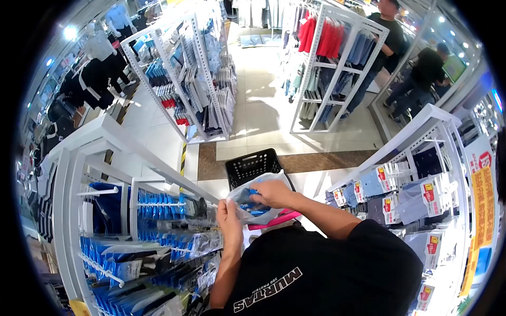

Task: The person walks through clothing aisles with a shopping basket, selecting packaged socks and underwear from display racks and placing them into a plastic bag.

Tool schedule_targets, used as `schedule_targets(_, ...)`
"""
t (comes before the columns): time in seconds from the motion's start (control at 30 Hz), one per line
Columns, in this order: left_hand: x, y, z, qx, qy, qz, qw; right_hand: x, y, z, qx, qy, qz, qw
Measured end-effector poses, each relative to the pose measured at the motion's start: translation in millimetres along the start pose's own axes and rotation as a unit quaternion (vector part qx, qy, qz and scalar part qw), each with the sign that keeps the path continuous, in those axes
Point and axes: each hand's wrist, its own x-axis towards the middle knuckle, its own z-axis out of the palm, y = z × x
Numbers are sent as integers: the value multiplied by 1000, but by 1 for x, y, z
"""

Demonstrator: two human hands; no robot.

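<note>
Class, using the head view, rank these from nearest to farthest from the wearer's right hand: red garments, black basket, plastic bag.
1. Plastic bag: right hand at its opening.
2. Black basket: just beyond the bag, ahead.
3. Red garments: hanging well ahead, to the right.

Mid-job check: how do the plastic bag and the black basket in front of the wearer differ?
Colour: the plastic bag is whitish and see-through; the black basket is dark.
Build: the bag is soft and creased, while the basket has stiff-looking, perforated walls.
Handling: the left hand pinches the bag's edge; neither hand is seen holding the basket.
Shared: both are in front of the wearer.
</note>
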Motion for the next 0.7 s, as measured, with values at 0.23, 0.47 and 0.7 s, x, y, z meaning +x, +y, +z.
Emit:
schedule_targets(0.23,1,-7,-5,-82,21,-53,995,-3,6,-1,105,63,-22,992)
schedule_targets(0.47,8,4,-2,-172,-3,-68,983,-22,14,1,115,112,-43,986)
schedule_targets(0.7,3,-8,-20,-198,21,-41,979,-34,-18,-17,209,174,-101,957)
